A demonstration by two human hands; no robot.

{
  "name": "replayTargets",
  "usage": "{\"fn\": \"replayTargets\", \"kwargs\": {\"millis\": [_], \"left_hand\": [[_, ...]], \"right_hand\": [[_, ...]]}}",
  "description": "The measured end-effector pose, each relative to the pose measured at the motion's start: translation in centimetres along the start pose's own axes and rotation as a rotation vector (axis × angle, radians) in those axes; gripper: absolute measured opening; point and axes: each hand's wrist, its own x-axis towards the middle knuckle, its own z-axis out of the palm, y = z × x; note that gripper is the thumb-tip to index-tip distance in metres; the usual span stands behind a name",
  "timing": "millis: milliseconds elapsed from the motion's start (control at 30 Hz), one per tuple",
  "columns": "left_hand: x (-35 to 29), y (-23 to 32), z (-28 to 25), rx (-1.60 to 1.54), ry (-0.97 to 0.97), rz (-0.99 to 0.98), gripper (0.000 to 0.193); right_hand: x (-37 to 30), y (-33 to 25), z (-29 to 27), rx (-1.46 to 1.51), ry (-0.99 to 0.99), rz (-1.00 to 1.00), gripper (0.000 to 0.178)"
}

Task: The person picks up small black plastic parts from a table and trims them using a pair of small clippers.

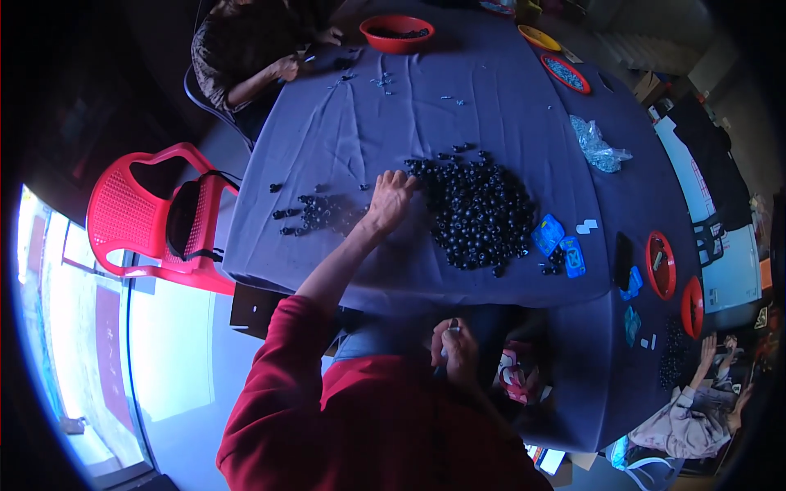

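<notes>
My left hand (393, 198) reaches across the cloth to the left edge of a big heap of small black round pieces (479, 209). Its fingers are curled down, and whatever is under them is hidden. A looser group of dark and greyish pieces (315, 211) lies to the left of that hand. Close to my body, below the table edge, my right hand (458, 350) is closed around a small pale object (445, 352), whose kind I cannot make out.
A grey cloth covers the table (491, 98). Blue packets (561, 244) lie right of the heap, and a clear plastic bag (598, 146) farther back. A red bowl (397, 34) stands at the far side. A co-worker (246, 57) sits far left, another person (688, 417) lower right. A red chair (155, 213) is at left.
</notes>
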Motion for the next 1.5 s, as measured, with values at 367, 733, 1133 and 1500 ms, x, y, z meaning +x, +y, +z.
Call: {"fn": "replayTargets", "kwargs": {"millis": [367, 733, 1133, 1500], "left_hand": [[0.4, 0.1, -0.2, -0.574, 0.119, -0.220, 0.022], [-4.6, 10.5, -10.6, -1.771, 0.113, -0.451, 0.023], [-6.8, 12.2, -13.5, -2.136, 0.022, -0.458, 0.022], [-7.4, 11.7, -12.3, -2.283, 0.017, -0.487, 0.024]], "right_hand": [[-0.3, -1.1, -1.4, -0.083, 0.166, -0.136, 0.025], [2.6, -5.9, -2.2, -0.049, -0.019, -0.297, 0.026], [2.5, -6.5, -1.1, -0.082, -0.088, -0.186, 0.028], [2.5, -8.5, 0.4, -0.288, -0.113, -0.238, 0.030]]}}
